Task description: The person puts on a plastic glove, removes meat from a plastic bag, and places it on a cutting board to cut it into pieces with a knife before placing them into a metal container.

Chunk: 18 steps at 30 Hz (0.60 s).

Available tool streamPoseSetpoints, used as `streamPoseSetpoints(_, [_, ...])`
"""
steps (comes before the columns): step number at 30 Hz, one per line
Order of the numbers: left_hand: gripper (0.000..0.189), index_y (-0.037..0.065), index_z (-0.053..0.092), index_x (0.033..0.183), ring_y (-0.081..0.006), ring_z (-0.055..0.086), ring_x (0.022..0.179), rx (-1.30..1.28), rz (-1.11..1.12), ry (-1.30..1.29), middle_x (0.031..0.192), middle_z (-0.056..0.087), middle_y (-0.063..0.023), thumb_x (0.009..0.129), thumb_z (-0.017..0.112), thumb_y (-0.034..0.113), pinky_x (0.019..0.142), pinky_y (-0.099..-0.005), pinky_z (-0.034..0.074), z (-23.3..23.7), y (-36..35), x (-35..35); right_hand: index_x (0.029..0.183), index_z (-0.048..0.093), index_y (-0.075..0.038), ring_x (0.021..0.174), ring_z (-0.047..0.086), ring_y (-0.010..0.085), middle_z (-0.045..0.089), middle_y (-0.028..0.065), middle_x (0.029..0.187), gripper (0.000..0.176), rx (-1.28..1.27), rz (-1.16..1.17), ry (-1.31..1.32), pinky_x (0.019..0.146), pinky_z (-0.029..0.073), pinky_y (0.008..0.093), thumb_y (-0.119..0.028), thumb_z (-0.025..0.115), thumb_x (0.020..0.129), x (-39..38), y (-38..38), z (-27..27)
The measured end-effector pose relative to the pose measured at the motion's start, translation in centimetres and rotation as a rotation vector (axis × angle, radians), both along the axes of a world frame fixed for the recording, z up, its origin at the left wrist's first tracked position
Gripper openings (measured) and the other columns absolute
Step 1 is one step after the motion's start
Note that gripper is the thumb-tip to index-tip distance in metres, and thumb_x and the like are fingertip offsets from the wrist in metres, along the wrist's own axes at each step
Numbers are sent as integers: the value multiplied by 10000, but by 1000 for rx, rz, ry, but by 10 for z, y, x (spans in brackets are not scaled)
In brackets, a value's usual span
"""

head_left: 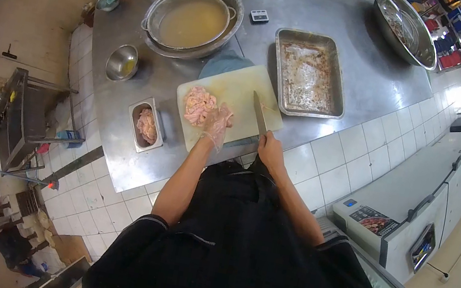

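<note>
A pale cutting board (240, 87) lies on the steel counter, with a heap of raw pink meat (197, 104) on its left part. My left hand (216, 124), in a clear plastic glove, rests on the near edge of that meat. My right hand (271, 149) grips the handle of a knife (260, 114), whose blade lies across the board pointing away from me, right of the meat and apart from it.
A small steel tub with more raw meat (147, 125) stands left of the board. An emptied, smeared baking tray (308, 74) sits to the right. Behind are two large pans of yellowish liquid (193, 20), a small bowl (122, 61) and a big steel bowl (405, 27).
</note>
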State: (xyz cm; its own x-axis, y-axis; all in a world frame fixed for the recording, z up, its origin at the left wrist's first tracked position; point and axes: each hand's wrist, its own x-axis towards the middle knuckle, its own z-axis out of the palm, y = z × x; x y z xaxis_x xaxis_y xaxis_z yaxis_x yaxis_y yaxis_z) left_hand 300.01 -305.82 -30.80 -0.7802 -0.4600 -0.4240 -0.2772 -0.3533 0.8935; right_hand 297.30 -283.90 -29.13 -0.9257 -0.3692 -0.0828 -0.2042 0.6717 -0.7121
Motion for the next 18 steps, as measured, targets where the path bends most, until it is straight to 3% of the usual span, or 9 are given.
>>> streamPoseSetpoints(2, [574,49,640,731,-136,557,536,-144,-76,-87,653,613,-55,1028,471,509,520,-328,483,-11,-7,-4,956,564,24,784,602,552,633,339,806,216,-5,-10,-15,695,459,617,-191,555,972,0,0,-3])
streamPoseSetpoints(5, [689,71,633,699,-137,512,483,-248,-230,-258,609,579,-52,1031,366,612,468,-316,435,29,-2,-23,939,564,26,805,601,553,633,341,821,219,9,-22,-68,710,457,614,-190,555,973,-2,1,1])
streamPoseSetpoints(8, [744,77,637,675,-138,510,475,-291,-428,-158,606,579,-34,1023,317,653,446,-320,397,57,2,-45,938,567,32,837,602,552,633,349,848,230,-13,-35,-98,725,460,602,-194,554,977,-3,1,9])
streamPoseSetpoints(11, [746,85,644,716,-128,508,478,6,-438,-32,605,576,-18,1023,287,664,432,-303,372,52,9,-63,945,566,36,864,601,554,632,354,868,242,-84,-73,-105,728,460,591,-203,552,982,-4,7,15])
streamPoseSetpoints(14, [743,91,685,812,-108,489,473,120,-476,-119,600,566,-7,1018,278,677,421,-275,354,43,13,-60,948,560,37,876,598,556,632,356,870,245,-81,-162,-137,726,459,587,-204,545,988,-5,14,31])
streamPoseSetpoints(16, [731,92,676,793,-97,461,440,-224,-577,123,572,546,13,1012,302,680,405,-269,339,28,11,-36,947,556,36,869,598,556,631,354,859,242,-57,-188,-144,721,460,588,-201,539,991,0,16,38])
streamPoseSetpoints(18, [705,83,675,775,-111,479,432,-303,-573,71,569,564,-1,1005,348,664,405,-284,356,19,7,-31,946,553,34,849,600,555,631,348,841,237,-42,-178,-111,714,463,591,-197,534,993,2,17,42])
